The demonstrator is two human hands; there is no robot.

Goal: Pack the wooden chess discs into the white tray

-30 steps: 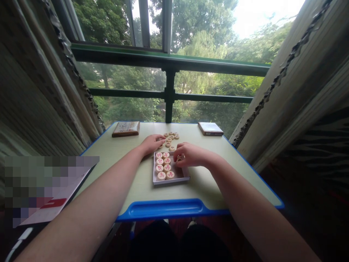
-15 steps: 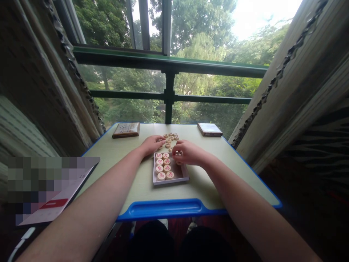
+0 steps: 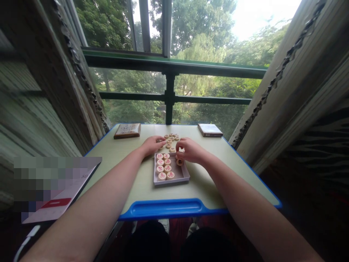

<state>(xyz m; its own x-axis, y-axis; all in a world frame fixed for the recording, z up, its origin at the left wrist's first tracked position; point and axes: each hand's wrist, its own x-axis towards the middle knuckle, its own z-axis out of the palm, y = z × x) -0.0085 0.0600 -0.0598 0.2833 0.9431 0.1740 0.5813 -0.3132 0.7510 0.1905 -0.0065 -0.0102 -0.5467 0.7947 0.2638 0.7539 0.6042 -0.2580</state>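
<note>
A shallow white box (image 3: 171, 182) stands on the table, its left side lined with two columns of round wooden pieces bearing red characters (image 3: 167, 168). One piece with a dark character (image 3: 179, 162) lies in the upper right part of the box. My right hand (image 3: 188, 149) is over the box's upper right corner, fingers curled and thumb near that piece; whatever is between the fingertips is too small to make out. Beyond the box, several loose pieces (image 3: 172, 149) lie scattered. My left hand (image 3: 153, 145) rests beside them on the left, fingers stretched towards them.
A brown-edged box (image 3: 127, 131) lies at the table's back left and a flat white-topped box (image 3: 209, 130) at the back right. The table (image 3: 109, 160) has a blue rim with a tray groove in front. A screen (image 3: 81, 182) stands at the left.
My right hand has lifted slightly away from the dark-character piece, which now shows more fully in the box. My left hand has hardly moved. The view has shifted slightly.
</note>
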